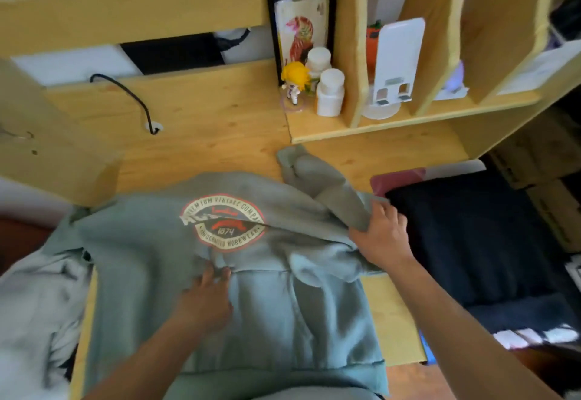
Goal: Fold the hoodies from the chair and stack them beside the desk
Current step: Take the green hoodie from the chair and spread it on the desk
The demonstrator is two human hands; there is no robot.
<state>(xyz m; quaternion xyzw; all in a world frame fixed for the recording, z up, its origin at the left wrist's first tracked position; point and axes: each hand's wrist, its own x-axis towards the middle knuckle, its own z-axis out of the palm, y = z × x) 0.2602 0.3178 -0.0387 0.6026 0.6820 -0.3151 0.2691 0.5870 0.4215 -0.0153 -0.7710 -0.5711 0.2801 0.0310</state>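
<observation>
The fingers [217, 275] of the left hand [206, 300] lie straight and close together, pressing flat on the grey-green hoodie [151, 273] just below its round printed badge [224, 223], a little below the middle of the head view. The fingers [382, 211] of the right hand [382, 236], at about three o'clock from the badge, are curled round a bunched sleeve [320, 179] of the same hoodie and grip it; the sleeve runs from that hand up toward one o'clock, its cuff lying on the bare wood. The hoodie lies front-up and spread across the wooden bench [201, 122], its hem hanging over the near edge at six o'clock. At nine o'clock a pale grey garment [34, 305] lies heaped just beside the bench, touching the hoodie's left side. At three o'clock, beside the bench, sits a dark navy folded garment [471, 242] with a strip of maroon fabric [396, 177] showing at its far edge. At twelve to one o'clock a shelf [377, 127] carries a framed picture [301, 26], a small yellow-haired figurine [295, 80], two white bottles [330, 91] and a white stand [397, 63]. At eleven o'clock a black cable [129, 94] runs into a hole in the bench.
</observation>
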